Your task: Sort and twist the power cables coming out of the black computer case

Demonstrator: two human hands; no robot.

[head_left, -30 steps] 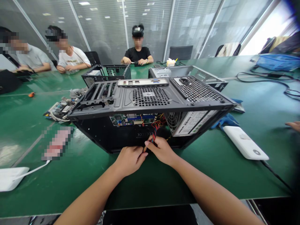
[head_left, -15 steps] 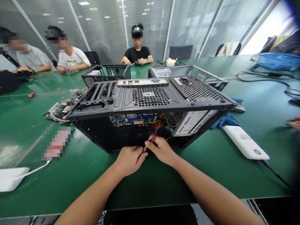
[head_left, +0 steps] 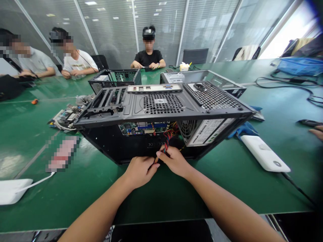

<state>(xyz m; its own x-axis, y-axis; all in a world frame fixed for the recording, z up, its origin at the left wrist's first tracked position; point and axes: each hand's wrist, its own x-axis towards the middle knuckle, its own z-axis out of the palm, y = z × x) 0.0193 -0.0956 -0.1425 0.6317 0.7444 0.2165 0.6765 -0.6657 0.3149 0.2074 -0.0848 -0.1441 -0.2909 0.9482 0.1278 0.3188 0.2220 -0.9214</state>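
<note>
A black computer case [head_left: 111,148] stands on the green table in front of me, its rear panel facing up and its side open toward me. Inside it show a motherboard [head_left: 143,127] at the left and a power supply [head_left: 204,132] with a fan at the right. A twisted bundle of coloured cables [head_left: 167,141] comes out of the case. My right hand [head_left: 175,161] is closed around the bundle just outside the opening. Lower on the same bundle, my left hand [head_left: 141,171] pinches it between thumb and fingers; the cable end is hidden.
A loose circuit board [head_left: 67,117] lies left of the case, near a phone [head_left: 63,154] on a white cable. A white power bank [head_left: 263,153] lies at the right. Two more cases [head_left: 116,78] stand behind. Several people sit across the table; another person's hand [head_left: 316,132] shows far right.
My hands keep nearly the same place and hold on the cables. At the far right, the other person's hand has shifted, and a dark tool now shows beside it.
</note>
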